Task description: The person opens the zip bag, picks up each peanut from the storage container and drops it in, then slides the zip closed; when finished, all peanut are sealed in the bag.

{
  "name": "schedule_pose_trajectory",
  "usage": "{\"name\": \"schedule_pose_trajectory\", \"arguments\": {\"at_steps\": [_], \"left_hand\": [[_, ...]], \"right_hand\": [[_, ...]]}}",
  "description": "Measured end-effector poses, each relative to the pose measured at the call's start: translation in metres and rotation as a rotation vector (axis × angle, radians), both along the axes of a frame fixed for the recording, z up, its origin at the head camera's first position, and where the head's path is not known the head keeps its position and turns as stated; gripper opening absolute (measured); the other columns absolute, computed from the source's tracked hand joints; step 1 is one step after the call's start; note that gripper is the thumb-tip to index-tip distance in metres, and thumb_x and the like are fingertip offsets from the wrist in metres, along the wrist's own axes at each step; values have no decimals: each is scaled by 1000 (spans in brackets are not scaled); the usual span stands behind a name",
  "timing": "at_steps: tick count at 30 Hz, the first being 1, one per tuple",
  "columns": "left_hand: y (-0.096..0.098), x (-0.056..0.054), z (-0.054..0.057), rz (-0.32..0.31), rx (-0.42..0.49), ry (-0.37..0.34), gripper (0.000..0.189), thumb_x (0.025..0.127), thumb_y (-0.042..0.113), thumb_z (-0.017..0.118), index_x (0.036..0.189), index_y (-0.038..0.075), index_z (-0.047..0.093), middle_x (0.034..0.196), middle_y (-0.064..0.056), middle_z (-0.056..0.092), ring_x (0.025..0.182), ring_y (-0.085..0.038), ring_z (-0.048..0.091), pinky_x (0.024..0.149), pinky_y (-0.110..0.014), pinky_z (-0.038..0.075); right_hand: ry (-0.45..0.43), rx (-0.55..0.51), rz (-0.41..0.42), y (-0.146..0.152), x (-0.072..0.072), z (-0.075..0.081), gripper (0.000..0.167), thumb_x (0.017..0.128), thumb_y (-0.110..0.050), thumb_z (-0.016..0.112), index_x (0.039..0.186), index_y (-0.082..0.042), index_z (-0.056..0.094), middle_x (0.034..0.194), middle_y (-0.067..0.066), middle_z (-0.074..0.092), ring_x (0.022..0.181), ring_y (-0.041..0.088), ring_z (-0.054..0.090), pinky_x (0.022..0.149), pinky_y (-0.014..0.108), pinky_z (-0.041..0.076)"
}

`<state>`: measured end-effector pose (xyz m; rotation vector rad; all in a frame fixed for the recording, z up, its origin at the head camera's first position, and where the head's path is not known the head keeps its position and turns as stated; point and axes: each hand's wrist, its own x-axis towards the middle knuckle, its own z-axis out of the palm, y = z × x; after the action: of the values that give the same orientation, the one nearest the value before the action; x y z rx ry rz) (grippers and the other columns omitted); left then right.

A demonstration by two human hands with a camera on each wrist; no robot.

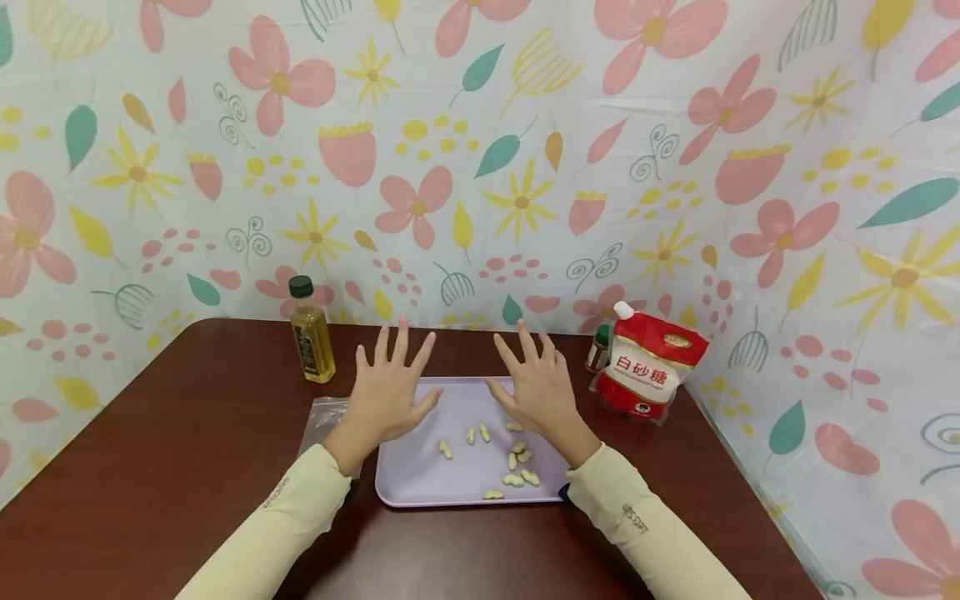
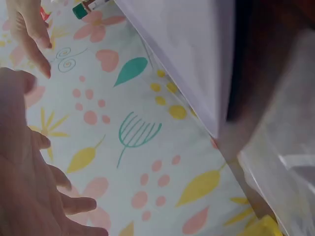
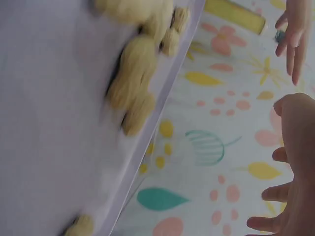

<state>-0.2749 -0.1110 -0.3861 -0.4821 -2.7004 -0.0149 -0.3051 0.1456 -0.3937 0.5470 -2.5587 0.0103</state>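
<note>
Both hands hover with fingers spread and hold nothing. In the head view the left hand [image 1: 386,392] is over the left part of a pale purple tray [image 1: 420,492], and the right hand [image 1: 542,393] is over its right part. Several unshelled peanuts [image 1: 513,480] lie scattered in the tray, mostly toward its right side near the right wrist. Large in the right wrist view are peanuts [image 3: 133,73] close to the camera, with the right hand [image 3: 300,172] off to the side. The left wrist view shows the left hand [image 2: 39,172] with its fingers apart.
A clear plastic bag [image 1: 322,417] lies left of the tray, partly behind the left forearm. Behind it stands an oil bottle [image 1: 312,337] with a dark green cap. At the back right are a red sugar pouch [image 1: 647,367] and a small green-capped jar [image 1: 598,350]. A flowered curtain surrounds the table.
</note>
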Motion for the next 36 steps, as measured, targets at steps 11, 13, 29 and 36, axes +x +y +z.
{"name": "schedule_pose_trajectory", "arguments": {"at_steps": [11, 13, 29, 36], "left_hand": [[-45, 16, 1, 31, 120, -38, 72, 100, 48, 48, 157, 11, 26, 154, -18, 37, 131, -43, 43, 94, -61, 41], [-53, 17, 1, 39, 113, -30, 68, 99, 41, 50, 156, 10, 30, 152, -19, 39, 127, -44, 45, 91, -60, 42], [-107, 25, -12, 148, 198, -196, 57, 92, 14, 49, 147, 0, 40, 134, -30, 52, 116, -54, 48, 87, -64, 43], [-122, 21, -20, 156, 312, -251, 57, 90, 10, 43, 146, 2, 42, 131, -26, 56, 106, -47, 57, 67, -52, 49]], "right_hand": [[-161, -103, 121, -49, 15, 13, 44, 95, -34, 63, 134, -13, 61, 123, 9, 60, 99, 30, 56, 69, 37, 49], [-200, -169, 169, -60, 17, 14, 36, 92, -23, 65, 127, -13, 65, 117, 6, 65, 95, 25, 59, 61, 32, 48], [-656, -399, 321, -129, 8, 10, 34, 89, -9, 68, 122, -3, 67, 119, 8, 69, 109, 27, 65, 76, 33, 53], [-769, -513, 378, -155, 6, 4, 34, 89, -4, 70, 122, 3, 66, 117, 13, 69, 102, 25, 68, 80, 33, 55]]}}
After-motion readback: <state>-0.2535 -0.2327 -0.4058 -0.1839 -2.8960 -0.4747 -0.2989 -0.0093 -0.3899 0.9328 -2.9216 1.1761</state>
